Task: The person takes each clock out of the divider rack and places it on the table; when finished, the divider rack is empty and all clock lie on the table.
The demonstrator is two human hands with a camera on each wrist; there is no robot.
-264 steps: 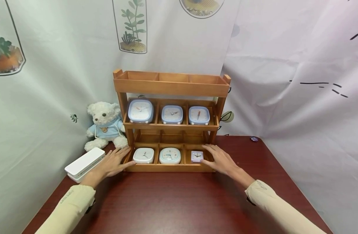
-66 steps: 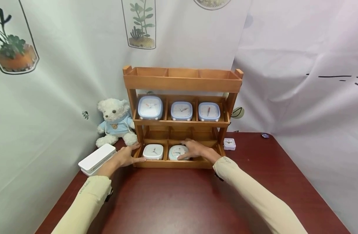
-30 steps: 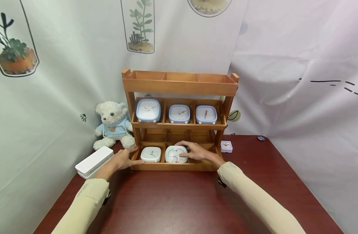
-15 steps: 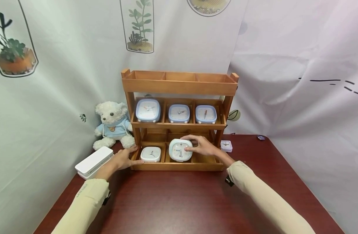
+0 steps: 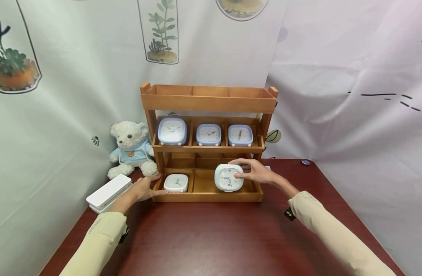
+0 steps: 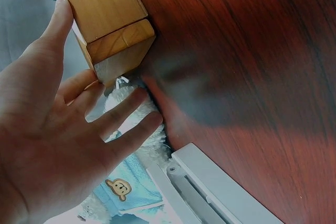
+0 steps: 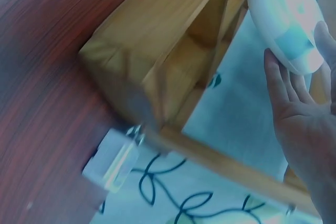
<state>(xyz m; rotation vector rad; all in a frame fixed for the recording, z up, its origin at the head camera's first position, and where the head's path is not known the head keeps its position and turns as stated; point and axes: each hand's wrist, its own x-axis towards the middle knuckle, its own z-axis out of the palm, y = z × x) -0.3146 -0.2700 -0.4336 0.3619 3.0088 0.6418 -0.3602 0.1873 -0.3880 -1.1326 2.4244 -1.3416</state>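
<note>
My right hand (image 5: 257,171) holds a white and pale-green alarm clock (image 5: 226,180), thumb over its face and fingers behind its top edge. The clock is raised in front of the right part of the bottom tier of a wooden shelf (image 5: 207,197). My left hand (image 5: 140,191) rests at the left end of that tier, thumb along the front rail; the left wrist view shows its fingers spread beside the corner. A white alarm clock (image 5: 176,183) sits in the bottom left compartment. On the table right of the shelf, a small pale clock (image 7: 112,159) is mostly hidden in the head view.
The middle tier bears three blue-rimmed clocks (image 5: 208,134). Left of the shelf sits a white teddy bear (image 5: 130,149) in a blue top, with a white box-shaped device (image 5: 109,193) in front of it. A small purple object (image 5: 305,162) lies at the table's back right corner.
The small clock went from the bottom right compartment to the table at right. My right hand then gripped the green-rimmed clock, lifted it from the middle compartment and moved it right. My left hand stayed.
</note>
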